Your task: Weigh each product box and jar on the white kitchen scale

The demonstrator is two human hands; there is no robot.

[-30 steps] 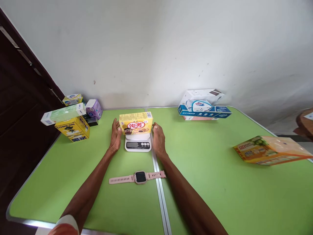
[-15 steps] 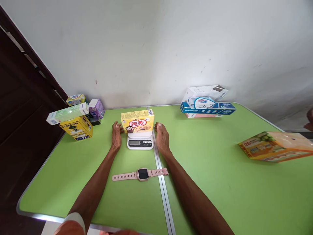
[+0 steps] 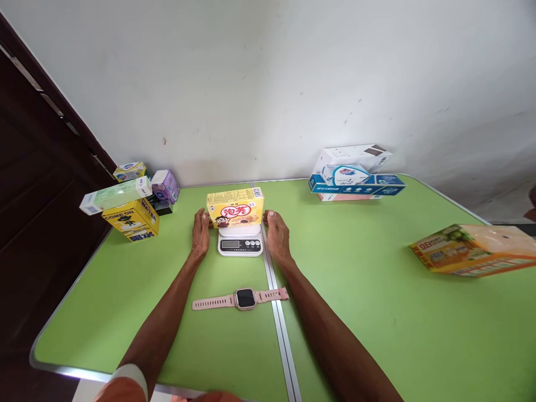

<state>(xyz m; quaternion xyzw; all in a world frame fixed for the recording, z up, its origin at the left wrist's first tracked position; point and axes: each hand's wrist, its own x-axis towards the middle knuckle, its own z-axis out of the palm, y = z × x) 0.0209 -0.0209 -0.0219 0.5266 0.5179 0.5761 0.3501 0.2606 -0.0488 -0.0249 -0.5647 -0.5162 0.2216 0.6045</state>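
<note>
A yellow snack box (image 3: 237,210) with a red-and-white label rests on a small white kitchen scale (image 3: 240,245). My left hand (image 3: 201,231) is upright at the box's left side, its fingers stretched out. On the opposite side, my right hand (image 3: 277,235) stands close to the box with the thumb up and the fingers partly hidden. Neither hand is wrapped round the box; whether the fingertips touch it I cannot tell. Nearer to me lies a pink smartwatch (image 3: 245,298), its strap laid out flat between my forearms.
At the back left several boxes are piled, including a yellow box (image 3: 133,219) and a pale green carton (image 3: 117,195). A blue carton (image 3: 358,185) lies among white boxes by the wall. An orange package (image 3: 473,251) is at the right. A metal seam (image 3: 280,329) crosses the green table (image 3: 355,268).
Almost nothing differs. Both hands stay beside the snack box on the scale, with only a slight shift of the left fingers.
</note>
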